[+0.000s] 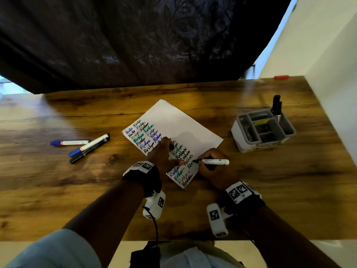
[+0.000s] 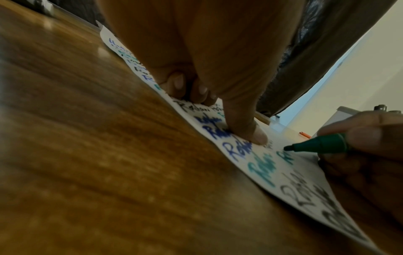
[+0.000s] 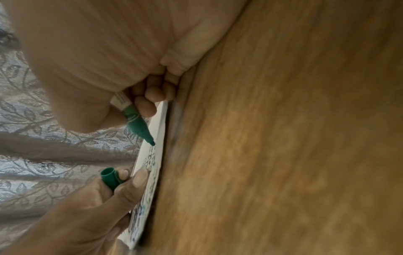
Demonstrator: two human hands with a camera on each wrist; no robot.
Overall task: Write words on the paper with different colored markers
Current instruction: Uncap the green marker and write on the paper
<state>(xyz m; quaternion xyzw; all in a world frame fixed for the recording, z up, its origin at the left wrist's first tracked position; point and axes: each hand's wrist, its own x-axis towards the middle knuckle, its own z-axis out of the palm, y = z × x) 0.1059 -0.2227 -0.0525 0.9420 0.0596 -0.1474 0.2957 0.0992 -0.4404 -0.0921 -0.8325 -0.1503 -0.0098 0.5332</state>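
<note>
A white paper [image 1: 179, 124] lies slanted on the wooden table [image 1: 77, 180], with lines of blue, black and green words down its left side. My right hand [image 1: 211, 171] grips an uncapped green marker [image 1: 214, 161]; its tip [image 2: 286, 148] is at the sheet beside a fresh green letter. My left hand [image 1: 164, 153] rests on the paper, the thumb [image 2: 250, 132] pressing it down. Its curled fingers hold the green cap [image 3: 110, 177]. The hands hide some of the words.
Two blue-capped markers [image 1: 69, 142] [image 1: 87, 145] and a black marker [image 1: 88, 152] lie on the table to the left. A grey desk organiser [image 1: 264, 130] with a black marker [image 1: 276, 107] stands at the right. A dark curtain [image 1: 135, 45] hangs behind; a small red object [image 1: 281, 77] lies at the far edge.
</note>
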